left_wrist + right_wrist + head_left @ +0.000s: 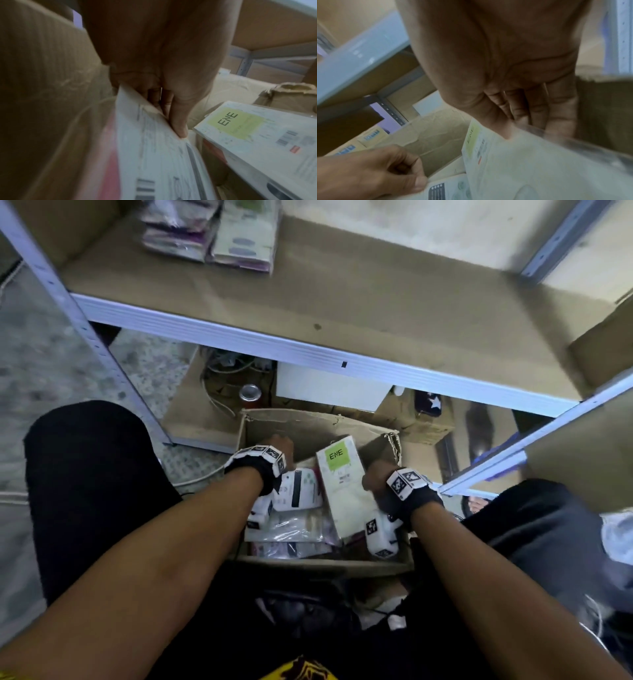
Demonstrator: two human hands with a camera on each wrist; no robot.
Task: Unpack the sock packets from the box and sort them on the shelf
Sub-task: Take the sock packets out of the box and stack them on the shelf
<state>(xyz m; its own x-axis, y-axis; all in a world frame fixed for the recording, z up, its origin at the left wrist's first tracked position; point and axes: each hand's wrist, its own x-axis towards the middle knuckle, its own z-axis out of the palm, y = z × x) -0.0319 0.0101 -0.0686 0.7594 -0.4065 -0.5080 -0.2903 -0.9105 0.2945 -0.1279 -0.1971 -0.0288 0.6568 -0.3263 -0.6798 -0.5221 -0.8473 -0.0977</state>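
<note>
An open cardboard box (308, 419) stands on the floor between my knees, holding several sock packets. My left hand (282, 455) is at the box's far left and pinches the top edge of a white packet with a black stripe (297, 489); thumb and fingers clamp that white packet (154, 142) in the left wrist view. My right hand (375, 479) grips the right edge of a tall cream packet with a green ENE label (340, 484), tilted upright. The thumb lies on the ENE packet's (530, 169) front, fingers behind. Two stacks of packets (209, 237) sit on the shelf board (342, 313) above.
Under the shelf lie a white box (329, 388), a drinks can (250, 393), tangled cables (226, 364) and more cardboard boxes (421, 419). A metal upright (85, 330) runs down at the left. A second shelf rail (548, 446) crosses at the right, close to my right knee.
</note>
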